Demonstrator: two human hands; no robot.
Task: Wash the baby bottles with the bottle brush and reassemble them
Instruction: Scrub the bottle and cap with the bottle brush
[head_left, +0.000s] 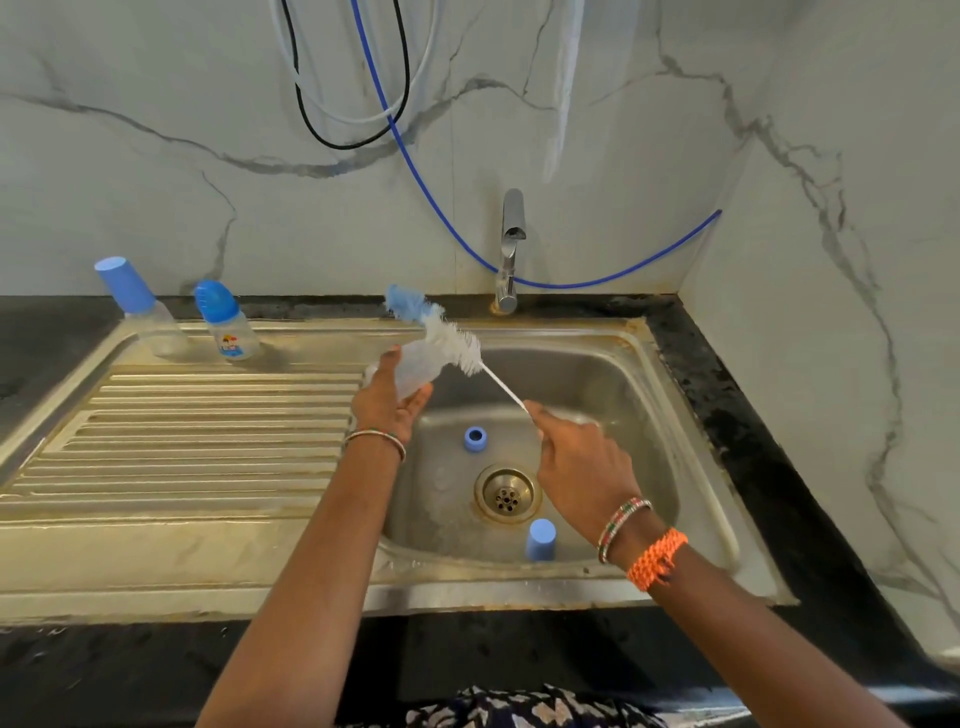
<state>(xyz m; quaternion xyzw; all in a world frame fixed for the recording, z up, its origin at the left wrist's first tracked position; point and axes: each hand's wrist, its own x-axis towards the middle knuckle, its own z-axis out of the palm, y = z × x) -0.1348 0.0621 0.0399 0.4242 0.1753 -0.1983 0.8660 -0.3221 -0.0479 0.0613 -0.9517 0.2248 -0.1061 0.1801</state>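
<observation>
I see left hand (390, 396) wrapped round clear bottle (415, 366), mid frame. Right hand (576, 460) pinches bottle brush (445, 339) wire — bristles outside bottle. Blue ring (475, 438) and blue cap (541, 539) loose in sink (691, 519). Two capped bottles (228, 325) wait upper left — I guess washing barely begun.

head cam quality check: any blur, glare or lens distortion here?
Head view: wide-angle bending curves the counter edge and walls; the bottle brush and right hand are slightly motion-blurred; soft glare on the sink basin; lighting is even, shadows faint.
</observation>
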